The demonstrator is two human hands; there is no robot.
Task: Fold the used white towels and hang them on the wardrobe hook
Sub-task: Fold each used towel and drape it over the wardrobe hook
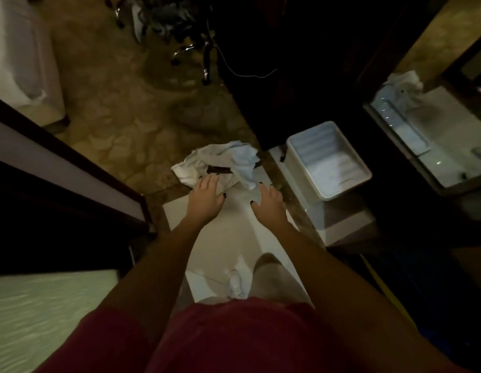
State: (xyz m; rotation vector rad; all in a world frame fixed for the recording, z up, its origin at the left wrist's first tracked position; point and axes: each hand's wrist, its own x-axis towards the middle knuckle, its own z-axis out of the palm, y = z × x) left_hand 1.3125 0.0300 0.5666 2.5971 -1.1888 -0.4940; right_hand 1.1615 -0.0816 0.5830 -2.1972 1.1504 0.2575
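Heaped at the far edge of the pale floor strip (234, 238), the crumpled white towels (218, 166) lie unfolded, so the left hand (205, 196) and right hand (269, 204) reach down apart, fingers straight and holding nothing, the left over their near edge, probably to gather them

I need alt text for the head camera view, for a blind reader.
Seen from above in dim light, a person's left hand and right hand, both open, reach down to a crumpled heap of white cloth towels on the floor. An open white rectangular plastic tub stands to the right of the heap.
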